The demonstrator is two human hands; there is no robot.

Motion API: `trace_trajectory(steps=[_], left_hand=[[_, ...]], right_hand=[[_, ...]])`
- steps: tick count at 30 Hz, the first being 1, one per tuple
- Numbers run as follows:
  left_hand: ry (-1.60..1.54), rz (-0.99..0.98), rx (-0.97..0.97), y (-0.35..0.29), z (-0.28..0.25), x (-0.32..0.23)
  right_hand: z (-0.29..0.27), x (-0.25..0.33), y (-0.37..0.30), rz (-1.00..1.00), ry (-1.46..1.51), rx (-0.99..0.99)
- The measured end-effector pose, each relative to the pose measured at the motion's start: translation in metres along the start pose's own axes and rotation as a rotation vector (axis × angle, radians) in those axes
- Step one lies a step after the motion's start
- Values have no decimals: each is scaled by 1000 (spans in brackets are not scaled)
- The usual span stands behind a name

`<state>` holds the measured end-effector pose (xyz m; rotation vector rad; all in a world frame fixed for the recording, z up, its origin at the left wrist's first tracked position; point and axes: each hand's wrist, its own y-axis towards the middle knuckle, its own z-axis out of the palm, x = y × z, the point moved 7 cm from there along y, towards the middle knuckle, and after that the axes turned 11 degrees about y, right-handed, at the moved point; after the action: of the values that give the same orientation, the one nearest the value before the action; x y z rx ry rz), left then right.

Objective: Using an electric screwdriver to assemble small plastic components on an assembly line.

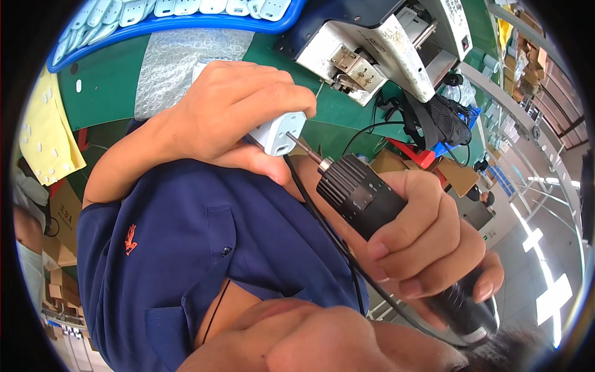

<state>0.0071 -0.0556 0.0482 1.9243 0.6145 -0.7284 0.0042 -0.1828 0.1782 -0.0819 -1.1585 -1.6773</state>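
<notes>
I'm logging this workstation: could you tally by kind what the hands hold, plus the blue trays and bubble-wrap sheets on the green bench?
Pale casing in the left hand: 1
Black screwdriver in the right hand: 1
Blue tray: 1
Bubble-wrap sheet: 1
Total: 4

From the head, a fisheye looks closely down at the screwdriver.

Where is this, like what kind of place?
Probably a factory workshop: there's a power screwdriver in the right hand, a blue tray of matching pale parts, and a metal machine on the green bench.
</notes>
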Motion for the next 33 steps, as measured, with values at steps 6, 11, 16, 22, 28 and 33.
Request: trace_trajectory(steps=[6, 11, 16, 22, 28, 33], left_hand=[[30, -35, 12, 2, -2, -3], [-4, -10, -20, 2, 3, 2], [27, -35, 18, -1, 0, -1], [11, -18, 1, 1, 0, 1], [0, -19, 6, -3, -2, 1], [-53, -64, -13, 0, -8, 0]], right_hand=[[-17, 21, 7, -23, -358, -135], [-49, 11, 8, -141, -667, -399], [-71, -10, 1, -164, -738, -485], [-75, -17, -2, -153, -672, -561], [-49, -2, 5, -169, -584, -396], [-55, -5, 8, -186, -746, -354]])
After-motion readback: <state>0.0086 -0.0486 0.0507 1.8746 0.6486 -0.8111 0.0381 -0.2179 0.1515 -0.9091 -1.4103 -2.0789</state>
